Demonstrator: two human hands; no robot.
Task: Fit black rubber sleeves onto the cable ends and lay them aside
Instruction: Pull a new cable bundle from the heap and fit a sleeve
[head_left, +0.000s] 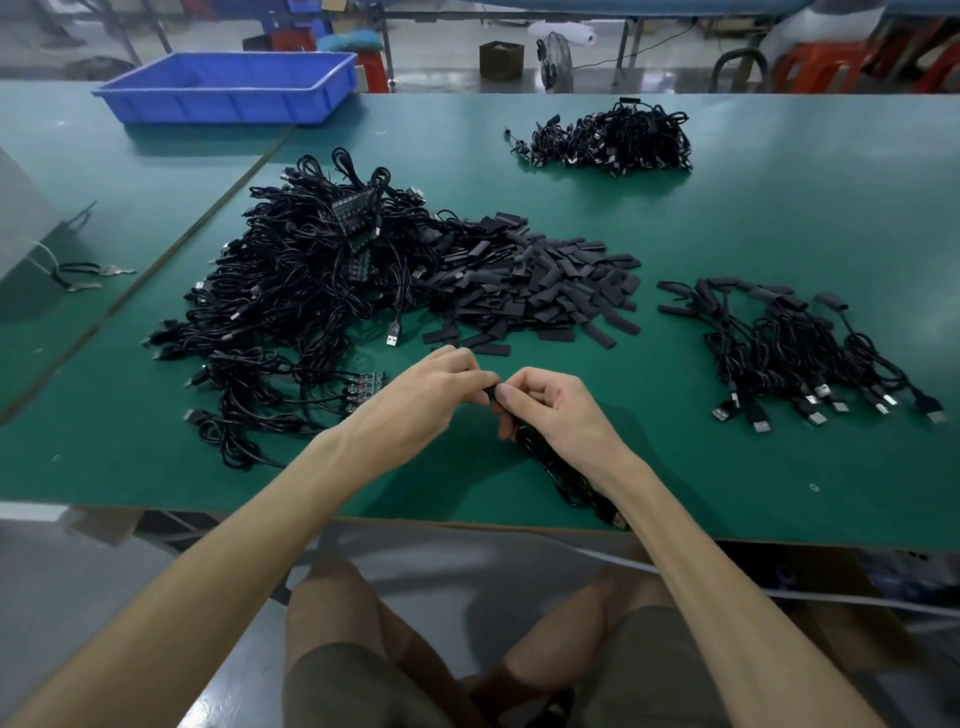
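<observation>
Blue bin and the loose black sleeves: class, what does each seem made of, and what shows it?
Blue bin: probably moulded plastic; even colour, ribbed walls, slight sheen. Black sleeves: likely rubber or similar soft polymer; matt, lying flattened, no glint.

Only a sliver of the black piece (491, 393) shows, pinched between the left grip (441, 387) and the right grip (545, 410). Fingers cover the rest, so I cannot tell whether sleeve or cable end meets there. The cable (566, 483) passes partly out of sight beneath the right grip's wrist. Left of the grips, the cable heap (291, 280) buries its lower layers, and the small boards (366, 387) in it are too tiny to read. The bench (779, 493) is cut off at both sides.
</observation>
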